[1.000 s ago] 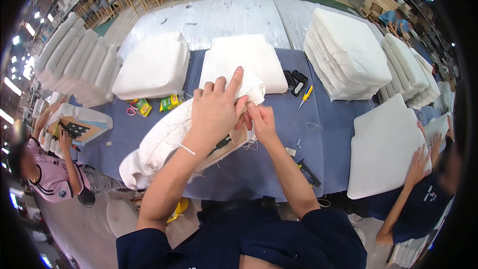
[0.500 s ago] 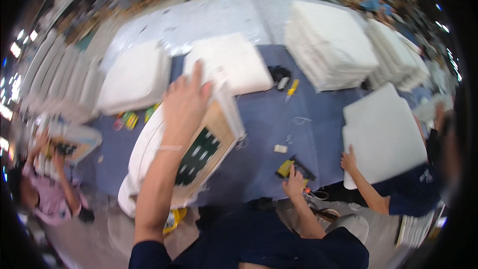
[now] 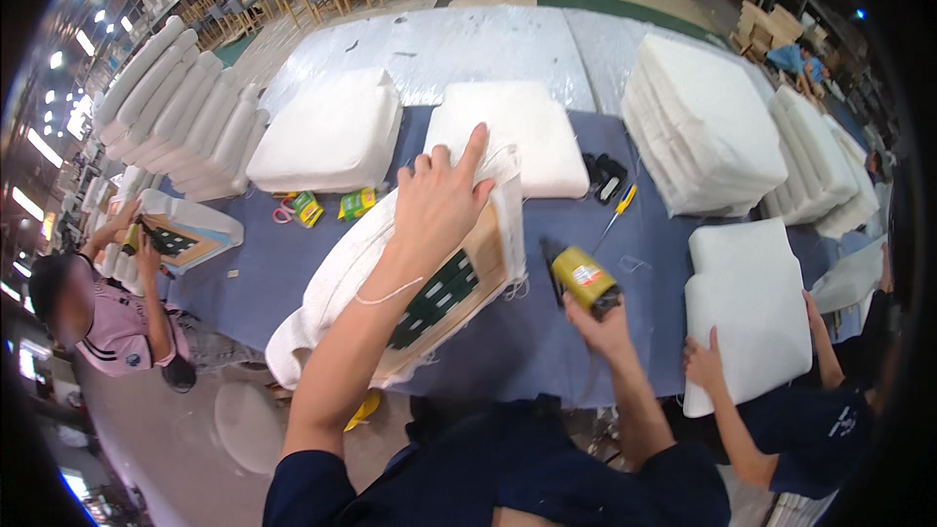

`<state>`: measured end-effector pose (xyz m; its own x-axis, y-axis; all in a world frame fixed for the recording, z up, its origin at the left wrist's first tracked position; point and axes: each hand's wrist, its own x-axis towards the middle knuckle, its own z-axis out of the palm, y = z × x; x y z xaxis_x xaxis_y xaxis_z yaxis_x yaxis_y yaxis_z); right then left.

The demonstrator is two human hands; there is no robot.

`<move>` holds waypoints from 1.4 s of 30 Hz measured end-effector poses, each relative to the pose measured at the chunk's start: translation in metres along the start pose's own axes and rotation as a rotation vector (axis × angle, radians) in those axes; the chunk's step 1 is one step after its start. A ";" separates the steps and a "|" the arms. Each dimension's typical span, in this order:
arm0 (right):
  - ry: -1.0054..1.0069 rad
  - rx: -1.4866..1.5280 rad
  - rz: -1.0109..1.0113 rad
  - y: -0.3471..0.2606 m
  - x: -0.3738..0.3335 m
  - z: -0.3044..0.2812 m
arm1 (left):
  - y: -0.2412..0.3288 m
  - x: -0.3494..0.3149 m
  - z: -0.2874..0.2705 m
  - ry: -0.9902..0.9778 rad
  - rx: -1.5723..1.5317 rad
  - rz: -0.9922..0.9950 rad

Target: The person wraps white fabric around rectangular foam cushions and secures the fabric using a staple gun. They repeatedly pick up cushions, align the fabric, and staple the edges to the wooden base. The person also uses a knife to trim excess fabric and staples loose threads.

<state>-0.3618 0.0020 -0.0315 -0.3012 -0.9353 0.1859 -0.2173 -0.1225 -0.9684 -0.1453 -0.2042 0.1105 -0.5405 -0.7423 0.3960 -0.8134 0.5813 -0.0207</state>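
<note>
At your eleven o'clock, the tilted white cushion (image 3: 348, 256) could slip if your left hand (image 3: 439, 203), spread wide over its upper side, presses unevenly, while your right hand (image 3: 601, 330) grips the yellow tool (image 3: 584, 275) at one o'clock.

The left hand (image 3: 437, 200) lies over the upper part of a tilted white cushion (image 3: 337, 268), whose wooden frame (image 3: 488, 244) and dark webbing (image 3: 434, 301) face right. Right of this cushion, the right hand (image 3: 600, 327) grips a yellow-and-black tool (image 3: 584, 278) above the blue tabletop (image 3: 498, 361). Beyond the cushion lies a flat white cushion (image 3: 508, 122); to its far left, a co-worker in pink (image 3: 122, 327) handles another cushion (image 3: 210, 224); to its far right, two hands hold a white panel-like cushion (image 3: 747, 307).
</note>
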 end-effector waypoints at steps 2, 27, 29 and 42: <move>-0.049 0.080 -0.016 -0.026 0.019 0.006 | -0.001 -0.004 -0.002 0.009 0.008 0.025; 0.172 -0.186 -0.282 0.003 0.098 0.066 | -0.036 0.016 -0.036 -0.471 -0.356 0.182; 0.202 -0.204 -0.505 0.003 0.071 0.081 | -0.092 0.018 -0.029 -0.588 -0.826 0.275; 0.166 -0.079 -0.316 -0.042 0.032 0.152 | -0.096 -0.003 0.002 -0.483 -0.780 0.098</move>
<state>-0.2215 -0.0728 -0.0104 -0.3527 -0.7882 0.5044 -0.3931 -0.3643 -0.8442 -0.0655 -0.2585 0.1097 -0.7731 -0.6343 -0.0041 -0.4788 0.5793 0.6597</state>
